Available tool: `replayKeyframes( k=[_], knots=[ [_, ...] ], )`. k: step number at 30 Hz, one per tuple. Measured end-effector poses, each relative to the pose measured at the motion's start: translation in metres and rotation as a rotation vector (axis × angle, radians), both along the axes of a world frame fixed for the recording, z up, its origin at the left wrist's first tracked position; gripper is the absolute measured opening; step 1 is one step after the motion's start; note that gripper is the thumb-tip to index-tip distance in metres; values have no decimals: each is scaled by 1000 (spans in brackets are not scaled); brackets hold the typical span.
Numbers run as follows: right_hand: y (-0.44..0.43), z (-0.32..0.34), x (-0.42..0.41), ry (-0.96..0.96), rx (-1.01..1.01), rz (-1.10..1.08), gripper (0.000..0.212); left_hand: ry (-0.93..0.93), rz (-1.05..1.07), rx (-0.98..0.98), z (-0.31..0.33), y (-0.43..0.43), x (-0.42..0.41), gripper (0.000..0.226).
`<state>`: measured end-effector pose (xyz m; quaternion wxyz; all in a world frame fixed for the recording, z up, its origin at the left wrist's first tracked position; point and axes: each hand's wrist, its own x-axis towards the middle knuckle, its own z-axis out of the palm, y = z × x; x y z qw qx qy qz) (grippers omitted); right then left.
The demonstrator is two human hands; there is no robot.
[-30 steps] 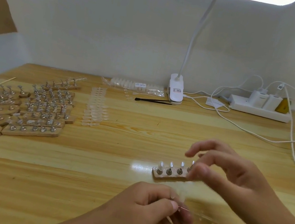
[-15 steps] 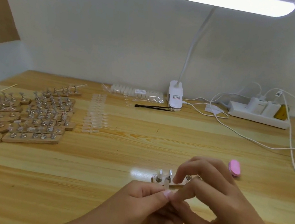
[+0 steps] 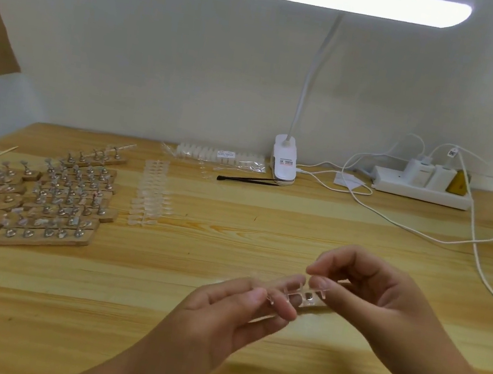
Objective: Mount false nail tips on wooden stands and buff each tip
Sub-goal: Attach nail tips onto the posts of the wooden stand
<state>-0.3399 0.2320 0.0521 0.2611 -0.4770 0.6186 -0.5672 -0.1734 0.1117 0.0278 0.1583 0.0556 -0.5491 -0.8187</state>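
Note:
Both hands meet above the near middle of the wooden table (image 3: pixel 241 365). My left hand (image 3: pixel 227 311) pinches a clear plastic strip of false nail tips (image 3: pixel 290 290) between thumb and fingers. My right hand (image 3: pixel 361 291) pinches one clear tip (image 3: pixel 318 284) at the strip's right end. Behind the strip, mostly hidden by my fingers, lies a small wooden stand (image 3: pixel 309 301) with metal holders.
Several wooden stands (image 3: pixel 49 206) with metal holders fill the left of the table. Rows of clear tips (image 3: pixel 150 197) lie beside them. At the back are a tip packet (image 3: pixel 221 156), black tweezers (image 3: pixel 246 181), a clip lamp (image 3: pixel 285 160), a power strip (image 3: pixel 420 190) and white cables (image 3: pixel 471 237).
Both hands rose off the stand and now hold the clear tip strip between them. The pink buffer seen half a second ago is out of sight. The camera tilted up.

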Motion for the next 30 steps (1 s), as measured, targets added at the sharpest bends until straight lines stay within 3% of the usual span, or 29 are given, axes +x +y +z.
replayKeyframes(
  k=[2,6,10,14,20,23,25,30],
  knots=[
    [-1,-4,2,88,-15,-12,17,21,-34,133,1,2,-1,22],
    [-2,-10,0,293,-66,-34,5,-3,-34,219,3,5,-1,23],
    [-2,-14,-4,575,-104,-80,11,-21,-34,323,6,3,-1,19],
    [-3,-14,-7,566,-108,-68,19,-43,-2,430,6,1,-2,17],
    [-3,-16,-8,569,-93,-85,20,-45,11,416,6,0,-2,24],
    [-4,-17,-12,490,-82,-114,22,-40,-9,364,8,0,-1,23],
    [-4,-15,-17,415,-121,-127,20,-86,-17,220,9,2,-1,27],
    [-7,-24,-31,596,2,-197,22,-272,-89,-76,-1,11,-5,30]
  ],
)
